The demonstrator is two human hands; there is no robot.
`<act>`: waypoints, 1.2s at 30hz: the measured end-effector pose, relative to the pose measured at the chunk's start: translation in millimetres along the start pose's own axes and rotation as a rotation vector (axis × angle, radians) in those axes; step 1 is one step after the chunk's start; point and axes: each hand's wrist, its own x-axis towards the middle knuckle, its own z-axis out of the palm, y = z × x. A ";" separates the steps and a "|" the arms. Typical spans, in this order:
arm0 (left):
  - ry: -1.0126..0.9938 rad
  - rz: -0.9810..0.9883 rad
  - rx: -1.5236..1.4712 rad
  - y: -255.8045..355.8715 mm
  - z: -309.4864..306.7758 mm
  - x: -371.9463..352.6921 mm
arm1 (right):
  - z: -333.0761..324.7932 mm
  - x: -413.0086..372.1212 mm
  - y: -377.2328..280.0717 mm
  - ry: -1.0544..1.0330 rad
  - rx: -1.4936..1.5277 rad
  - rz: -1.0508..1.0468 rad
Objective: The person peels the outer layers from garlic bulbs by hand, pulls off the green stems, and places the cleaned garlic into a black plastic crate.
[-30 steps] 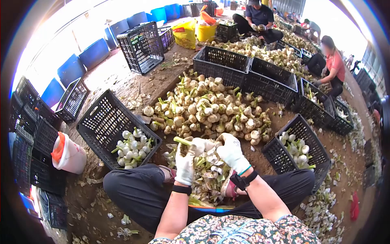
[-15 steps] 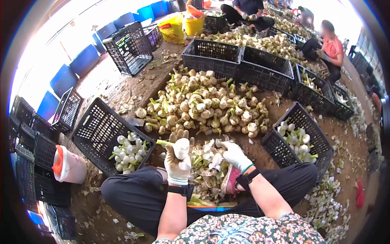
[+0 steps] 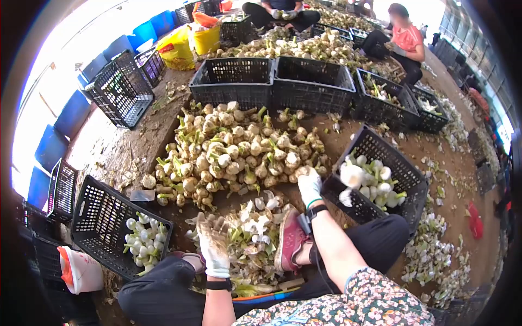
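Observation:
My left hand (image 3: 213,244), in a soiled white glove, is open with fingers spread above a heap of garlic skins and trimmings (image 3: 253,231). My right hand (image 3: 310,186), also gloved, is at the right edge of a pile of unpeeled garlic bulbs (image 3: 234,146). Its fingers are curled and bunched, and what they hold, if anything, is hidden. A blurred, peeled white garlic bulb (image 3: 352,175) appears over the left side of the right crate (image 3: 380,157), apart from both hands. Peeled garlic bulbs (image 3: 378,185) lie inside that crate.
A tilted black crate (image 3: 109,217) with peeled garlic stands left, beside a white bucket (image 3: 81,269). Black crates (image 3: 234,81) line the pile's far side. Two people (image 3: 405,41) sit beyond them. Skins (image 3: 435,250) litter the ground at right.
The peeled bulb has left my left hand and is now over the right crate. My left hand is lower; my right hand has reached forward to the pile. The view has shifted right.

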 end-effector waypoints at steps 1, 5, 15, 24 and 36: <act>0.089 -0.015 0.077 2.6 9.6 -4.0 | -12.9 -16.0 -36.9 0.271 -0.442 -0.006; 0.175 -0.071 0.196 -9.3 4.1 -5.6 | -10.7 18.4 -8.6 -0.012 -0.444 -0.028; -0.039 -0.324 -0.187 -25.4 22.6 -10.6 | 27.6 -184.5 -121.4 -0.623 0.579 -0.145; -0.241 0.349 0.527 10.7 18.5 -22.0 | 31.4 -218.9 -200.9 -0.818 0.495 0.044; -0.302 0.371 0.490 27.4 17.6 -35.7 | -5.0 -245.6 -223.0 -1.047 0.795 0.115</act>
